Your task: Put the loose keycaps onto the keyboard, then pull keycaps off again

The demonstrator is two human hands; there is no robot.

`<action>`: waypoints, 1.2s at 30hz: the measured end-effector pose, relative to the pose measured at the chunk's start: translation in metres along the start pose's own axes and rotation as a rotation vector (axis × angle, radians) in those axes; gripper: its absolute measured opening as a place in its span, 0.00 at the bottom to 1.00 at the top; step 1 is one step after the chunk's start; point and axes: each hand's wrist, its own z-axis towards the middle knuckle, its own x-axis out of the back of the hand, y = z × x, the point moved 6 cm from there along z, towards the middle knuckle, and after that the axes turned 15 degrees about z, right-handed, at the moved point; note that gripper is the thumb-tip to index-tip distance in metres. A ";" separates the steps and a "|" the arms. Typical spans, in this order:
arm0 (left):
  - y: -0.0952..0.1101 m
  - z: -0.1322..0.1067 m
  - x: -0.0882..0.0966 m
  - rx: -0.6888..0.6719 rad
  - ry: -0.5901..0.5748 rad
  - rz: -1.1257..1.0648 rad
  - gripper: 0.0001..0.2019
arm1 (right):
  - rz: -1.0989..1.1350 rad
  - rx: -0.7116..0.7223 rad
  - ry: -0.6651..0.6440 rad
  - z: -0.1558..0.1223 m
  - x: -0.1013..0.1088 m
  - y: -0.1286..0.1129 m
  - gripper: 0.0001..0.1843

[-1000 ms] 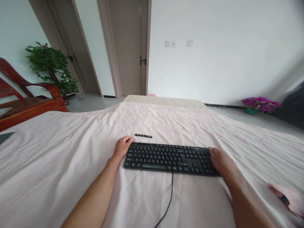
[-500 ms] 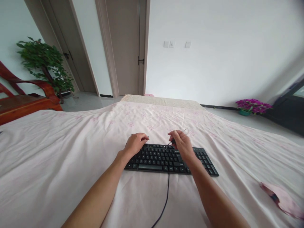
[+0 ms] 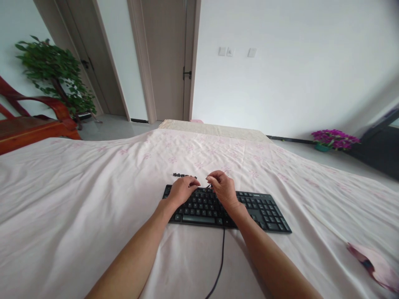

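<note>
A black computer keyboard (image 3: 199, 207) lies on the pink bedspread, its cord running toward me. My left hand (image 3: 182, 190) is over the keyboard's upper left part, thumb and forefinger pinched together; whatever may be between them is too small to make out. To its right, my right hand (image 3: 222, 187) is closed on a wire keycap puller (image 3: 208, 187), whose thin prongs point down at the upper row of keys. Most of the puller is hidden by the fingers. Just beyond the keyboard, several loose black keycaps (image 3: 179, 175) sit in a short row, partly behind my left hand.
The wrinkled bedspread (image 3: 93, 207) surrounds the keyboard. A pink cloth item (image 3: 374, 263) lies at the right. Beyond are a wooden chair (image 3: 40, 128), a green plant (image 3: 56, 74), purple flowers (image 3: 336, 138), and a door (image 3: 165, 62).
My right hand has moved left with the keycap puller, closer to my left hand. My left hand has shifted slightly right and nearer, uncovering the row of keycaps. The view has tilted slightly.
</note>
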 end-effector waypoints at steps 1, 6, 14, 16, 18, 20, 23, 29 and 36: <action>0.000 0.000 0.000 0.001 0.000 -0.001 0.08 | -0.029 0.013 -0.010 0.000 -0.001 0.000 0.15; -0.002 0.000 0.000 0.017 0.002 -0.013 0.08 | -0.112 0.054 -0.083 0.006 -0.006 -0.004 0.14; 0.001 0.000 0.000 0.000 -0.031 0.000 0.09 | -0.195 0.099 -0.173 0.015 -0.018 -0.011 0.14; 0.003 0.000 0.000 -0.021 -0.037 0.008 0.09 | -0.222 0.098 -0.164 0.017 -0.018 -0.010 0.14; 0.005 0.000 0.000 -0.034 -0.042 0.012 0.08 | -0.258 0.102 -0.153 0.018 -0.020 -0.011 0.15; 0.008 0.001 -0.001 -0.031 -0.057 0.007 0.08 | -0.319 0.129 -0.144 0.019 -0.023 -0.013 0.16; 0.014 0.000 -0.005 0.001 -0.067 0.010 0.10 | -0.425 0.201 -0.134 0.017 -0.032 -0.018 0.16; 0.022 0.000 -0.006 0.045 -0.030 0.116 0.07 | -0.431 0.224 -0.093 0.008 -0.032 -0.015 0.16; 0.023 0.003 -0.006 0.053 -0.062 0.168 0.09 | -0.473 0.253 -0.106 0.010 -0.036 -0.016 0.18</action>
